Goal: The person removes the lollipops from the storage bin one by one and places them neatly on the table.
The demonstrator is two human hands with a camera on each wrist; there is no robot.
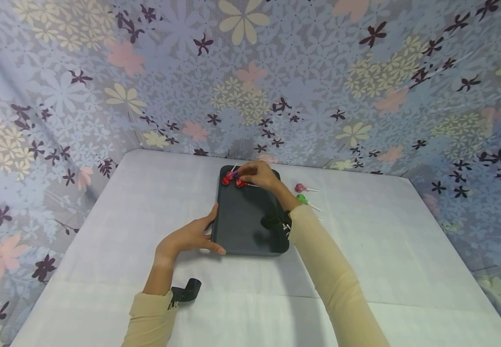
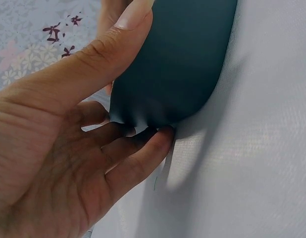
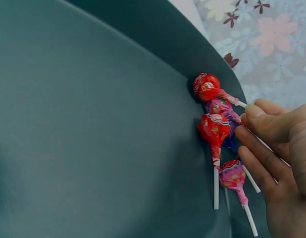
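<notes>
A dark rectangular tray (image 1: 246, 217) lies on the table. My left hand (image 1: 191, 236) holds its near left corner, fingers and thumb spread along the outer walls; in the left wrist view the fingertips (image 2: 160, 141) curl against the tray's edge. My right hand (image 1: 259, 174) reaches into the far left corner and pinches the white stick of a red-wrapped lollipop (image 3: 206, 87). Beside it in the tray lie another red lollipop (image 3: 215, 129), a pink one (image 3: 220, 106) and a red-and-pink one (image 3: 233, 176). A purple-blue wrapper (image 3: 229, 144) is partly hidden behind them.
Right of the tray, a pink lollipop (image 1: 300, 188) and a green lollipop (image 1: 302, 198) lie on the white tablecloth (image 1: 385, 241). Another stick (image 1: 319, 220) shows past the right sleeve. Flowered fabric (image 1: 241, 96) stands behind the table and along its sides.
</notes>
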